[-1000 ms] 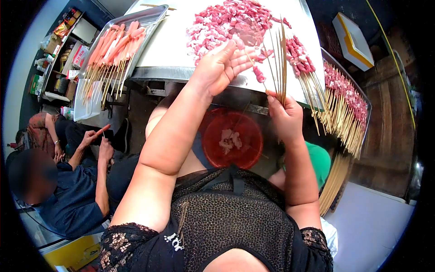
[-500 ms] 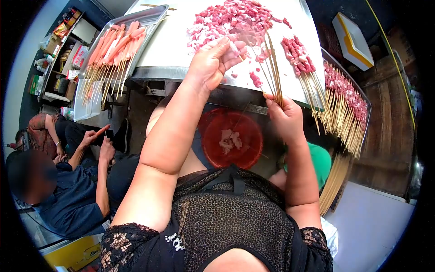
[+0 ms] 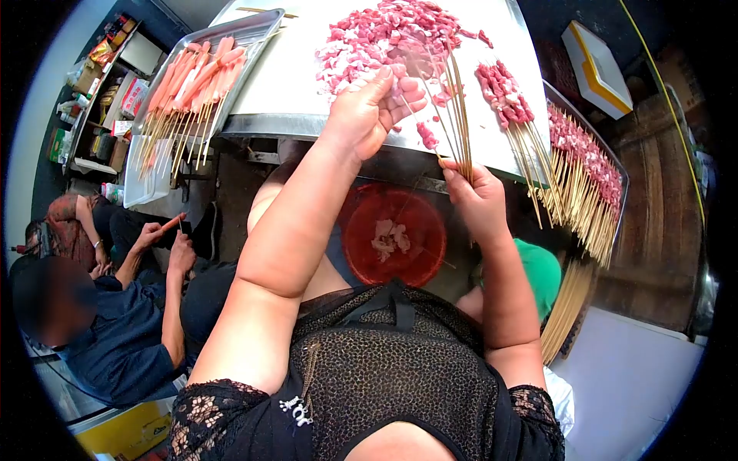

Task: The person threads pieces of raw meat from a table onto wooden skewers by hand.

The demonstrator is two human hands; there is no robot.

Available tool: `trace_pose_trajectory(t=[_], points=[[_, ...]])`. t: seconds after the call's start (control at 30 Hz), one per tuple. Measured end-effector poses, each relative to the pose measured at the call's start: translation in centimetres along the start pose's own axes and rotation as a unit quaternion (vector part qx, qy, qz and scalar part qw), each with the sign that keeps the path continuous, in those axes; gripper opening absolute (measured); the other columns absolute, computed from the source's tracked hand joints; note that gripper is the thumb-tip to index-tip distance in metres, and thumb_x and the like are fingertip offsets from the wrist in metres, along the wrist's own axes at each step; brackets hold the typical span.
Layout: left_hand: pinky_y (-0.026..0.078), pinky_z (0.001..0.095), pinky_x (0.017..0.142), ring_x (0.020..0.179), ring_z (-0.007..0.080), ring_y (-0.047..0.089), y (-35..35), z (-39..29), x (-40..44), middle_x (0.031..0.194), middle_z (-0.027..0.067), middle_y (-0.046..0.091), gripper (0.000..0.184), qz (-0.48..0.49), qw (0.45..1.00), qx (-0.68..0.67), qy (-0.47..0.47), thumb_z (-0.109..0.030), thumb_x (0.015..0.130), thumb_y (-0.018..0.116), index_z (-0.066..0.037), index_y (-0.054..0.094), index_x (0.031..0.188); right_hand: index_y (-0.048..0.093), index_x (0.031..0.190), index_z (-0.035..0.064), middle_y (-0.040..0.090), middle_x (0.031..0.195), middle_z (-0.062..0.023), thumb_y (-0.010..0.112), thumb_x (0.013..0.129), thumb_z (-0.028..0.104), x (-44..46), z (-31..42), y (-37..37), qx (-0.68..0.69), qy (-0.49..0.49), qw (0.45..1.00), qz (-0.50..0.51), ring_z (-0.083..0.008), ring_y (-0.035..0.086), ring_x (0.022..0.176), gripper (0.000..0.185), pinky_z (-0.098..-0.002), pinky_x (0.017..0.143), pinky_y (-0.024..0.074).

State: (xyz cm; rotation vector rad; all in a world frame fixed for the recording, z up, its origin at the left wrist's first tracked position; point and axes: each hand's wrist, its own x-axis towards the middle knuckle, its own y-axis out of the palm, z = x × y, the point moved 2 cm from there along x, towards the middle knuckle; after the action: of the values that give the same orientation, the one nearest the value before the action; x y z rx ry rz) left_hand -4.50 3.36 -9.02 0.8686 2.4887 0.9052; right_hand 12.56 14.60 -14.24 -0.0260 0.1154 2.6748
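Note:
My right hand (image 3: 475, 196) is closed around a bundle of thin bamboo skewers (image 3: 460, 115) at the table's front edge. One skewer in it leans left and carries small pieces of raw meat (image 3: 427, 136). Its upper end runs into the curled fingers of my left hand (image 3: 373, 111), which close around it; any meat inside those fingers is hidden. Just beyond my left hand lies a large pile of cut raw meat (image 3: 392, 34). Right of the bundle, several finished meat skewers (image 3: 505, 92) rest with their sticks over the edge.
Sausages on sticks (image 3: 196, 73) fill a metal tray (image 3: 265, 23) at the left. A tray of meat skewers (image 3: 588, 157) stands right. Below the table is a red basin (image 3: 357, 257). A person (image 3: 127, 338) sits at left holding a sausage; a green-covered head (image 3: 538, 273) is near my right arm.
My left hand has moved slightly down and right along the skewer, its fingers curling more. My right hand has shifted a little left, and the threaded meat has moved down and left.

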Motion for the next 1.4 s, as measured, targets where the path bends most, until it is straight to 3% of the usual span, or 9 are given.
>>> trace_pose_trajectory(t=[0.37,0.5,0.63,0.7,0.77,0.83,1.2,1.3,1.4], points=[[0.052,0.0333,0.083,0.094,0.0210,0.063,1.7,0.5,-0.8,0.101,0.0153,0.063,0.028,0.124,0.985,0.104,-0.054,-0.019,0.095,0.047,0.002,0.053,0.112,0.062,0.104,-0.0002,0.049,0.063,0.0043,0.057,0.088,0.008,0.0,0.5,0.0,0.142,0.024,0.989,-0.011,-0.0025,0.040,0.051,0.018,-0.0173,0.044,0.0295],[0.053,0.0231,0.071,0.084,0.0142,0.063,0.3,-2.7,1.0,0.098,0.0083,0.065,0.027,-0.019,0.933,0.344,0.104,-0.015,0.089,0.057,-0.001,0.057,0.112,0.060,0.106,-0.0021,0.049,0.063,0.0036,0.057,0.089,0.009,0.0,1.1,-1.6,0.140,0.001,0.988,-0.067,-0.0029,0.039,0.051,0.021,-0.0173,0.044,0.0279],[0.049,0.0194,0.067,0.077,0.0128,0.063,-1.1,-3.0,2.1,0.095,0.0070,0.066,0.020,-0.042,0.879,0.451,0.151,-0.008,0.086,0.059,-0.001,0.062,0.105,0.058,0.107,-0.0033,0.049,0.065,0.0028,0.056,0.089,0.008,0.2,0.8,-2.3,0.174,-0.041,0.982,-0.063,-0.0037,0.041,0.052,0.022,-0.0174,0.043,0.0279],[0.050,0.0227,0.069,0.076,0.0158,0.063,-0.3,-2.3,2.3,0.095,0.0096,0.065,0.021,0.044,0.624,0.707,0.330,-0.003,0.083,0.059,-0.002,0.063,0.103,0.059,0.107,-0.0027,0.049,0.064,0.0030,0.056,0.089,0.008,0.2,0.6,-2.4,0.155,-0.030,0.985,-0.070,-0.0035,0.041,0.051,0.022,-0.0173,0.043,0.0285],[0.050,0.0351,0.074,0.085,0.0258,0.061,0.4,-0.8,2.6,0.101,0.0133,0.062,0.023,0.098,0.615,0.716,0.316,-0.004,0.081,0.057,-0.004,0.064,0.103,0.059,0.107,-0.0024,0.049,0.064,0.0032,0.056,0.089,0.009,0.3,0.5,-2.5,0.145,-0.026,0.987,-0.069,-0.0033,0.041,0.051,0.022,-0.0170,0.043,0.0288],[0.049,0.0368,0.073,0.083,0.0302,0.060,1.1,0.1,2.7,0.099,0.0143,0.060,0.021,0.105,0.477,0.789,0.372,-0.008,0.082,0.058,-0.004,0.064,0.101,0.059,0.107,-0.0021,0.049,0.064,0.0033,0.057,0.089,0.009,0.3,0.5,-2.5,0.136,-0.022,0.988,-0.069,-0.0030,0.040,0.051,0.022,-0.0168,0.043,0.0291],[0.049,0.0381,0.076,0.087,0.0286,0.059,1.7,-3.8,3.1,0.089,0.0099,0.063,0.023,-0.034,0.533,0.774,0.341,-0.001,0.072,0.057,-0.010,0.068,0.091,0.059,0.106,-0.0020,0.048,0.063,0.0040,0.056,0.090,0.010,0.3,1.2,-2.4,0.157,-0.016,0.984,-0.076,-0.0023,0.039,0.050,0.021,-0.0166,0.042,0.0285],[0.047,0.0365,0.081,0.090,0.0275,0.059,2.1,-3.2,4.4,0.093,0.0105,0.065,0.026,0.031,0.455,0.819,0.349,0.000,0.074,0.057,-0.008,0.068,0.096,0.059,0.106,-0.0019,0.048,0.063,0.0043,0.056,0.090,0.009,0.2,1.2,-2.4,0.166,-0.013,0.984,-0.067,-0.0024,0.039,0.050,0.020,-0.0167,0.043,0.0286],[0.047,0.0387,0.082,0.093,0.0279,0.059,1.8,-2.7,5.8,0.092,0.0103,0.064,0.021,0.030,0.380,0.891,0.248,-0.008,0.075,0.059,-0.009,0.069,0.094,0.059,0.106,-0.0011,0.047,0.063,0.0050,0.056,0.090,0.010,0.1,1.0,-2.6,0.161,-0.031,0.985,-0.058,-0.0025,0.039,0.050,0.020,-0.0175,0.044,0.0300]])
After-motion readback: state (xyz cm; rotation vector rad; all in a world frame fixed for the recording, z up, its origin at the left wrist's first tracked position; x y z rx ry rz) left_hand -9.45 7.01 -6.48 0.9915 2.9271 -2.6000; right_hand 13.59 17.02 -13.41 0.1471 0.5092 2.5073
